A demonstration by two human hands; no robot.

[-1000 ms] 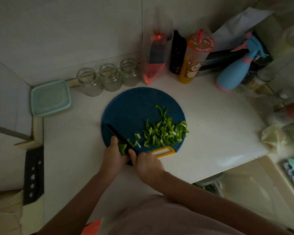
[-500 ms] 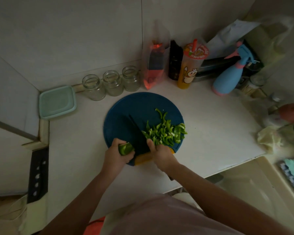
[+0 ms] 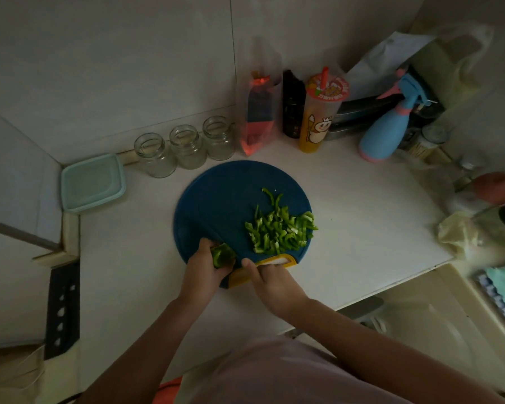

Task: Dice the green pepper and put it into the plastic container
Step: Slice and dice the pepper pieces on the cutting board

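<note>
Swinging left since half a second ago, the knife (image 3: pixel 209 233) is now lying slantwise across the near left part of the board (image 3: pixel 231 193), close against the pepper piece (image 3: pixel 220 255) instead of pointing up beside the strips (image 3: pixel 280 228). Its dark blade is hard to make out against the blue board. The right hand (image 3: pixel 270 282) is curling round the knife's handle at the board's yellow grip, one finger reaching forward. The left hand (image 3: pixel 204 266) is pinching the pepper piece and holding it down at the board's near edge. The strips are lying in a loose heap on the right half of the board, apart from both hands. The container (image 3: pixel 92 182) is sitting with its lid on in the far left corner of the counter (image 3: pixel 362 228), well apart from the board, just beside three jars (image 3: pixel 187 147) standing in a row along the wall.
</note>
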